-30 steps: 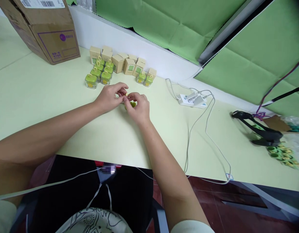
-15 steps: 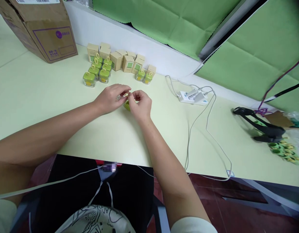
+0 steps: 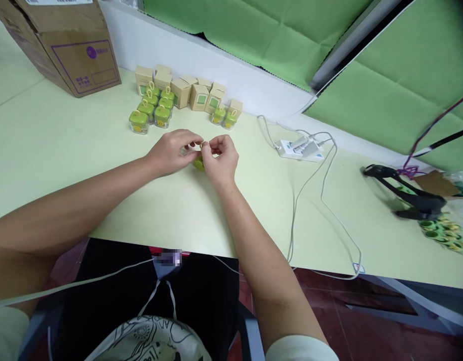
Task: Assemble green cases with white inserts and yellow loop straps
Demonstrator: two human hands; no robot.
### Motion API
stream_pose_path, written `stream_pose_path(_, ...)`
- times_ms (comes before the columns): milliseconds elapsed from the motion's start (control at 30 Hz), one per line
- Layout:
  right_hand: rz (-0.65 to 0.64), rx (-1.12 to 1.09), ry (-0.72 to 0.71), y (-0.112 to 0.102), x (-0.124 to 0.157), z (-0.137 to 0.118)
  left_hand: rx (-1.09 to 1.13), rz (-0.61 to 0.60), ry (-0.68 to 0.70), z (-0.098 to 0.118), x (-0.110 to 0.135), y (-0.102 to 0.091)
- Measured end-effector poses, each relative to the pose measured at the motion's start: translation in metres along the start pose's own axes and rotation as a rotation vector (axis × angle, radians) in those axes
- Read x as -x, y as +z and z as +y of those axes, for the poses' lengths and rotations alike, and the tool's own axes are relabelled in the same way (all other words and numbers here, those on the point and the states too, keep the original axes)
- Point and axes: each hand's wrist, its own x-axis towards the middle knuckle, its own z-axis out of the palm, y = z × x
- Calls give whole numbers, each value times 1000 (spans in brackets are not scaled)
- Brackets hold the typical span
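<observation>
Between my hands is a small clear jar with a green lid (image 3: 199, 163), mostly covered by my fingers. My left hand (image 3: 171, 151) curls round its clear side, thumb and fingers closed on it. The thumb and fingertips of my right hand (image 3: 221, 159) pinch the pale yellow loop (image 3: 202, 145) at the lid. Beyond my left hand stand several finished-looking jars of the same kind, clear with green lids and yellow loops (image 3: 162, 116). Two more such jars (image 3: 218, 115) stand beyond my right hand.
Small cardboard boxes (image 3: 198, 98) line the back wall, with a large carton (image 3: 81, 65) at the left. A white power strip (image 3: 301, 150) trails cables across the table. At the right lie a black stand-like object (image 3: 408, 193) and a pile of green pieces (image 3: 444, 233).
My right hand has shifted slightly right and its fingers have moved at the yellow loop. My left hand stays nearly in place round the jar. The view has shifted a little.
</observation>
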Motion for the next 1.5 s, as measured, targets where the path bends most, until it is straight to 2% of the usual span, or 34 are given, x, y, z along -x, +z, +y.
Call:
stream_pose_path(400, -106, 8, -89, -1, 1, 2, -21, 15, -57, -4, -3, -2)
stream_pose_path(767, -79, 5, -120, -5, -5, 6, 16, -21, -48, 0, -2, -1)
stream_pose_path(867, 19, 0, -73, -11, -13, 16, -6, -35, -15, -4, -1, 0)
stream_pose_path(967, 110, -14, 84, -16, -22, 27, -9, -87, 22, -5, 0, 1)
stream_pose_path(1067, 96, -32, 255, -16, -26, 32, -9, -202, 57, -5, 3, 2)
stream_pose_path(1133, 76, -48, 302, -15, -26, 33, -21, -282, 65, -5, 4, 2)
stream_pose_path(1267, 66, -82, 287, -11, -25, 36, -24, -351, 69, -5, 5, 4)
stream_pose_path(1500, 79, -131, 200, -9, -28, 42, 35, -198, 50, 1, 1, 1)
